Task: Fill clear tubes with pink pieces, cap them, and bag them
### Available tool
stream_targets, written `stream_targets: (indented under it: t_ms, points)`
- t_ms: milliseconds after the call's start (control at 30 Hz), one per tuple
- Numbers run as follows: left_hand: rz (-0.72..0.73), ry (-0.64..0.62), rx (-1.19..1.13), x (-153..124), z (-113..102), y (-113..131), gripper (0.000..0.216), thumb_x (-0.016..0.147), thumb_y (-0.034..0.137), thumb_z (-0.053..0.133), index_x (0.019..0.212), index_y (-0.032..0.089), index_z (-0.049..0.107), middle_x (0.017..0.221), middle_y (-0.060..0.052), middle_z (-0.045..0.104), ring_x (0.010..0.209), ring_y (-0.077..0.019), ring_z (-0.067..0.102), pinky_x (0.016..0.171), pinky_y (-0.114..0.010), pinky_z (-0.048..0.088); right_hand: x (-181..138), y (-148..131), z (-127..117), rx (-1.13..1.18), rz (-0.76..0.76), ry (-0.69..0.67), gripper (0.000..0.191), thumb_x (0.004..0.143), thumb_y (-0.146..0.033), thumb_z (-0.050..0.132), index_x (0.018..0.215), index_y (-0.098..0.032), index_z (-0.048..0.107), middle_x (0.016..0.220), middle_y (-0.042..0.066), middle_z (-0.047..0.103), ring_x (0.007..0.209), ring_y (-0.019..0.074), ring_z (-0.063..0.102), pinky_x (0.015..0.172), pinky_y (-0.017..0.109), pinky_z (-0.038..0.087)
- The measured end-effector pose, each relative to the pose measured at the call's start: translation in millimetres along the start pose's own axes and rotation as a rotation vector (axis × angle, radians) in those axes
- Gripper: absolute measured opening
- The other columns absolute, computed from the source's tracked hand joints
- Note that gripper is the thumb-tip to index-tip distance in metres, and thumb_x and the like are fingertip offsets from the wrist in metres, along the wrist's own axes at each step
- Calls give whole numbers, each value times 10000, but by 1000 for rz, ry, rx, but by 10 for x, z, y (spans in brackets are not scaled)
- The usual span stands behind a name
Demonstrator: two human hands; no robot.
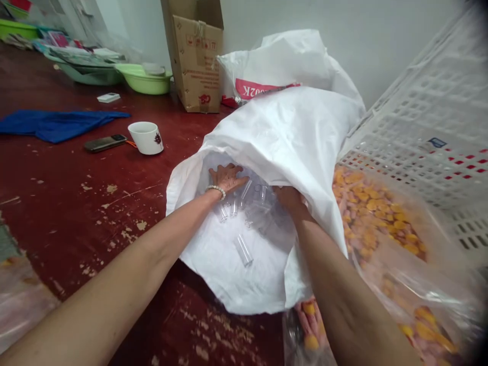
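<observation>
A large white woven sack (274, 132) lies on its side with its mouth facing me. Inside it are several clear plastic tubes (244, 250), one of them near the front of the opening. My left hand (227, 177), with a beaded bracelet at the wrist, reaches into the sack with its fingers spread, beside the tubes. My right hand (288, 197) is in the sack at the right side of the mouth. Its fingers are hidden by the sack's edge and shadow, so what it touches does not show.
On the worn red surface at left are a white cup (147, 138), a phone (105, 143) and a blue cloth (57, 123). A cardboard box (200, 63) and green basins (147, 81) stand behind. At right, a white crate (430, 122) leans over bags of orange-and-pink pieces (373, 208).
</observation>
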State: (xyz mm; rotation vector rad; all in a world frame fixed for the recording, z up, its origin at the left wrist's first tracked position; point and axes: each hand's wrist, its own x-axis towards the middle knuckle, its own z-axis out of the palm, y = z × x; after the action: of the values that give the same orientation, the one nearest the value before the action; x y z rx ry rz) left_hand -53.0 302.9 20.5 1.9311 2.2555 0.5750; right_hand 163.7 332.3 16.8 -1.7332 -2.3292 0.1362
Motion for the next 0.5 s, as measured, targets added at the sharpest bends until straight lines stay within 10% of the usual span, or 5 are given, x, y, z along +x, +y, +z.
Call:
stream_targets:
  t_ms: [500]
  points:
    - [149,-54,14,-1215,-195,18,548,770,592,479,1257,343,523,1319,-32,537,1179,-371,412,976,-649,200,-1144,-557,-250,100,86,0,457,751,-366,584,1174,-193,589,1251,122,556,1109,314,535,898,417,433]
